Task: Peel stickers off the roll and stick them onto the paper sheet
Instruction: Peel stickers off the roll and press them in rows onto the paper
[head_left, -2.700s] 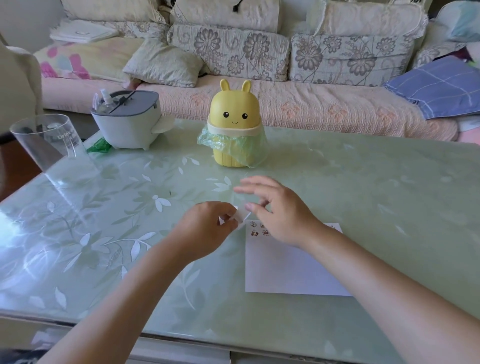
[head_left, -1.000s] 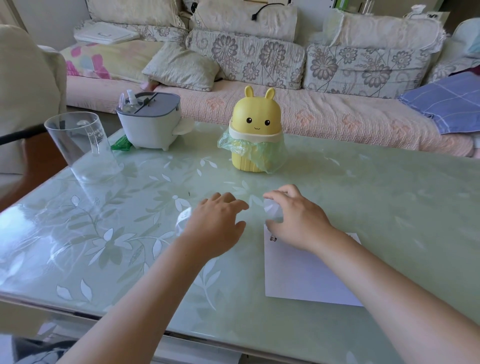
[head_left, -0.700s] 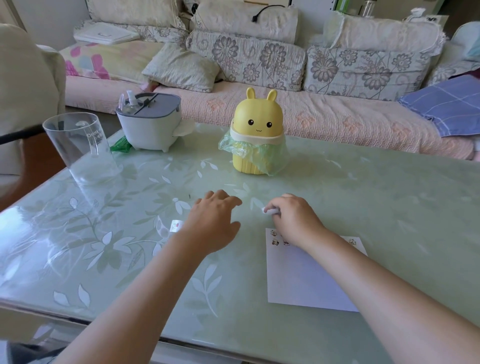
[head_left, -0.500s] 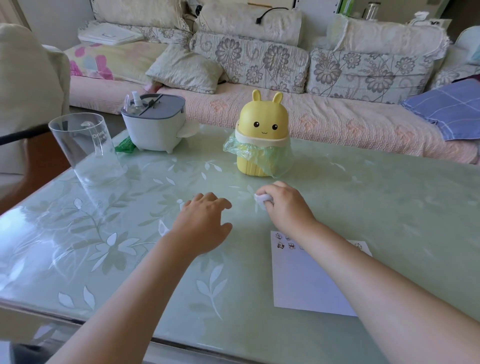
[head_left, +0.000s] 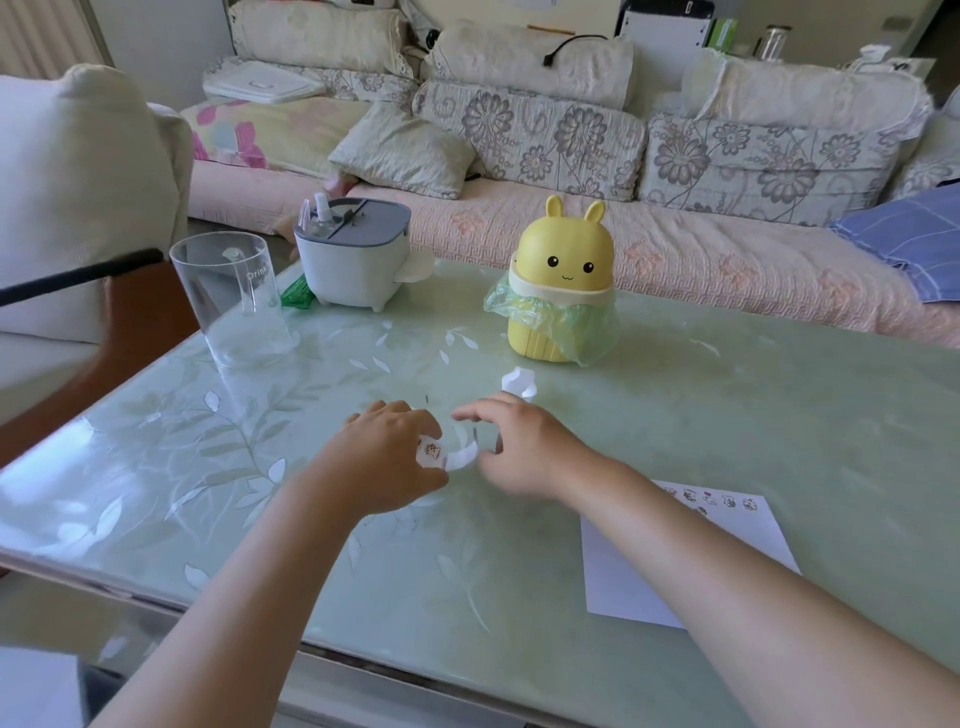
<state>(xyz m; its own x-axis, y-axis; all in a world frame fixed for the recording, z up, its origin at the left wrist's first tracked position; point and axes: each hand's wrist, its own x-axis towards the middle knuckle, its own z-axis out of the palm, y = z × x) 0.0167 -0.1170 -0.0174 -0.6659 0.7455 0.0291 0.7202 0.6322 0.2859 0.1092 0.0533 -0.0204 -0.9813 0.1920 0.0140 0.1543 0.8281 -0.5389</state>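
Note:
My left hand is closed on the sticker strip, a white backing tape with a small cartoon sticker showing near my thumb. My right hand hovers just right of the strip's free end, fingers spread and curled, holding nothing I can see. The white paper sheet lies on the table to the right, partly under my right forearm, with several small stickers along its far edge. A crumpled white scrap of backing lies on the table beyond my right hand.
A yellow bunny-shaped bin lined with a green bag stands behind the hands. A clear plastic cup and a grey-lidded white container sit at the far left. The table's front edge is close to me. A sofa runs behind.
My right hand has let go of the crumpled white scrap, which now lies on the table, and has moved back toward my left hand. The left hand now shows the sticker strip.

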